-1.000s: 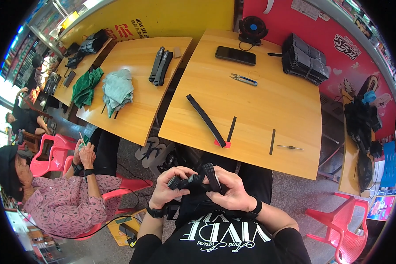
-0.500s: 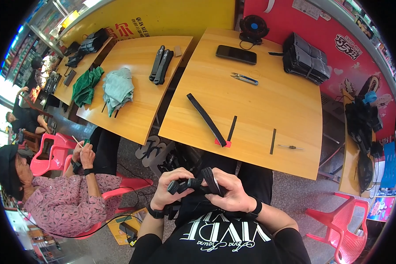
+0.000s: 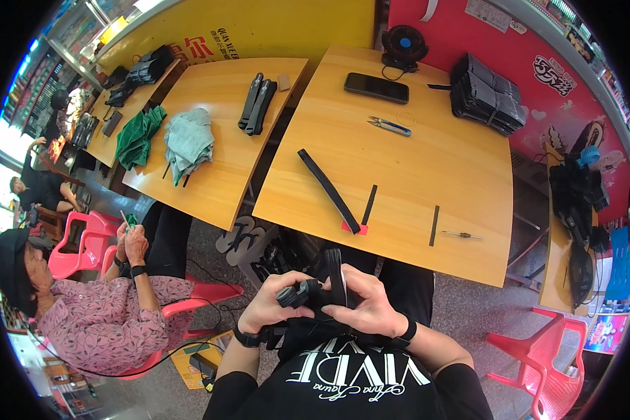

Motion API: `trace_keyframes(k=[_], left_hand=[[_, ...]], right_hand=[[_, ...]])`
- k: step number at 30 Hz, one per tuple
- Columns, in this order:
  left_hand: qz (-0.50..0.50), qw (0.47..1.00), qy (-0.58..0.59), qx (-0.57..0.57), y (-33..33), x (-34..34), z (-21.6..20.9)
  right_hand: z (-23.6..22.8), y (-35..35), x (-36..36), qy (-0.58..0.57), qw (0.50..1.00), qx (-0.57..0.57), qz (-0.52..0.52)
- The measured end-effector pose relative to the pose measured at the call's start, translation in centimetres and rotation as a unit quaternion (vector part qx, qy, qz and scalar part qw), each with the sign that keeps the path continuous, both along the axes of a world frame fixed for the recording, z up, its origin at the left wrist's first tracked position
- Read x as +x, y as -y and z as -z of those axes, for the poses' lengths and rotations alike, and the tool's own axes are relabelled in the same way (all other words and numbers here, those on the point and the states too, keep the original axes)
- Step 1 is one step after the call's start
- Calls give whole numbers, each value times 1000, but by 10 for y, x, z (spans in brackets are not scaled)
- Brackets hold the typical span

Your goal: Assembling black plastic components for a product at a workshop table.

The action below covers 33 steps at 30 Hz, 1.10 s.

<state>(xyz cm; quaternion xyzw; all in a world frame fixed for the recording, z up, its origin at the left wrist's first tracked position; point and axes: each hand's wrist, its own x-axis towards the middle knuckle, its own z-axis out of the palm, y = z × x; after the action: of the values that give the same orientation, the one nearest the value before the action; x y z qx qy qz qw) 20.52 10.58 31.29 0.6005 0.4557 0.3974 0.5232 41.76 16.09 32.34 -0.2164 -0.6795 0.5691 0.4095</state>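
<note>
Just off the near edge of the table, in front of my body, my left hand is closed around a rolled or folded black strap. My right hand pinches an upright black band between thumb and fingers. Whether the two black pieces are joined cannot be seen. On the table, a long black strap lies slanted, its lower end on a small red piece. To its right are thin black strips and a small pointed tool.
Thread snips, a phone, a small fan and a tied grey-black bundle are farther back. Folded black umbrellas and green cloths lie on the left table. A seated person works at left; a pink chair stands right.
The band in my right hand has come up more upright, and my fingers on it have shifted. My left hand has turned slightly with its strap. The seated person's hands have moved a little.
</note>
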Motion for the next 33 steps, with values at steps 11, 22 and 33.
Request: trace_keyframes(k=[11,22,33], left_hand=[[-126,934,-258,214,3,17,-9],[-35,804,-483,346,22,16,-73],[-198,935,280,92,41,-7,-70]], right_hand=[[-11,7,4,55,998,17,32],[-42,24,95,57,985,155,-49],[-34,44,112,-42,980,-134,143]])
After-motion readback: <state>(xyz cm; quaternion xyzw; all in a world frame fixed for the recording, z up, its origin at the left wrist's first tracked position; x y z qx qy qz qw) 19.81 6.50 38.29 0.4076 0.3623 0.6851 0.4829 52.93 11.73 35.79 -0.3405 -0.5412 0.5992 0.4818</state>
